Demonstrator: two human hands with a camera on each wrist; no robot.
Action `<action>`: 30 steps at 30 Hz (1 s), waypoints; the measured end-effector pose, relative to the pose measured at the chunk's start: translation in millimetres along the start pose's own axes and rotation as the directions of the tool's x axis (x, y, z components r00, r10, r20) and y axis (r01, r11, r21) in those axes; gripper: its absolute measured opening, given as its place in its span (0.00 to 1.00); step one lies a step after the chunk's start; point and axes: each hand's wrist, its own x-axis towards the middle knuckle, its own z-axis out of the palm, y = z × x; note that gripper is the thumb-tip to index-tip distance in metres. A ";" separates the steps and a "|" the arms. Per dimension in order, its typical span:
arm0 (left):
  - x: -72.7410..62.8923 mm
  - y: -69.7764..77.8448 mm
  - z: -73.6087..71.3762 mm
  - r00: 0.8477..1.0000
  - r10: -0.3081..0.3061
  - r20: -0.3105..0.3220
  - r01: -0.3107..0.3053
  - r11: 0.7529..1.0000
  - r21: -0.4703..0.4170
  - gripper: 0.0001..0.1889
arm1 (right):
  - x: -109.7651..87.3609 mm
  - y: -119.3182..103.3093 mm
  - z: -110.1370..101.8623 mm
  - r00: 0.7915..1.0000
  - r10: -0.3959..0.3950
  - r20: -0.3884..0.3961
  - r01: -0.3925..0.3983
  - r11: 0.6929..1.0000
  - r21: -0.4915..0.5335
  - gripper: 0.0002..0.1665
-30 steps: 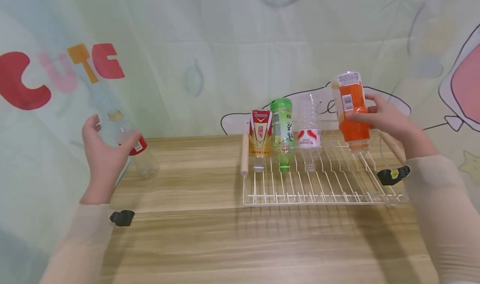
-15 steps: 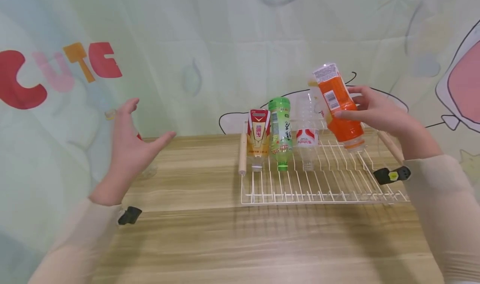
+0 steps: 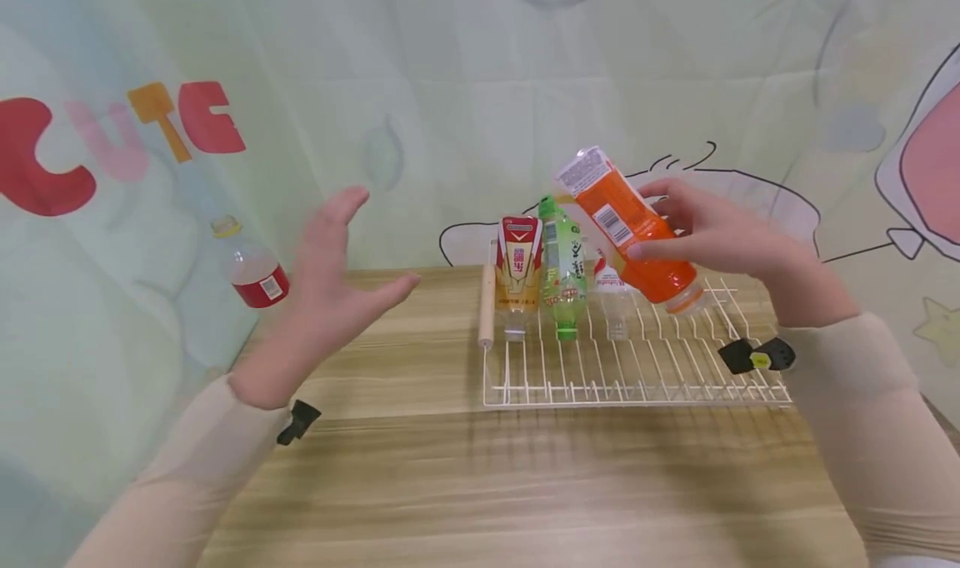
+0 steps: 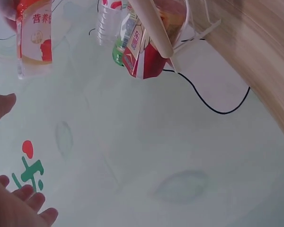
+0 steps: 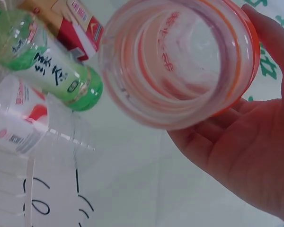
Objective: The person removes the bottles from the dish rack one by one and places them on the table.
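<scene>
My right hand point(image 3: 720, 231) grips an orange-labelled plastic bottle point(image 3: 630, 226) by its side, above the wire rack point(image 3: 645, 401). The bottle tilts, its uncapped mouth low and to the right, its base up and to the left. In the right wrist view the open mouth point(image 5: 165, 61) faces the camera. My left hand point(image 3: 326, 297) is in the air left of the rack, thumb and fingers spread, holding nothing. Behind it stands a clear bottle with a red label point(image 3: 261, 285), partly hidden by the hand.
On the rack lean a red and gold bottle point(image 3: 517, 260), a green bottle point(image 3: 564, 276) and a clear bottle with a red and white label point(image 3: 615, 301), necks down. A wooden handle point(image 3: 487, 306) edges the rack's left side. A printed curtain point(image 3: 420, 110) hangs behind the wooden table point(image 3: 405, 485).
My right hand has carried the orange-labelled bottle leftward, tilting it further. My left hand has let go of the red-labelled bottle and moved right, away from it.
</scene>
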 end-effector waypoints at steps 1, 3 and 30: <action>0.7 2.3 2.2 1.000 0.018 0.015 -0.018 1.000 0.002 0.46 | 0.8 -1.6 2.1 1.000 -0.007 0.011 0.007 1.000 -0.002 0.36; 2.4 7.2 6.7 0.998 0.046 0.051 -0.047 0.999 0.008 0.47 | 2.2 -4.3 6.4 0.999 -0.019 0.038 0.019 1.000 -0.005 0.37; 9.6 51.5 48.3 0.930 0.247 0.272 -0.234 0.969 -0.080 0.44 | 12.2 -20.2 56.9 0.955 -0.089 0.282 0.113 0.991 -0.072 0.37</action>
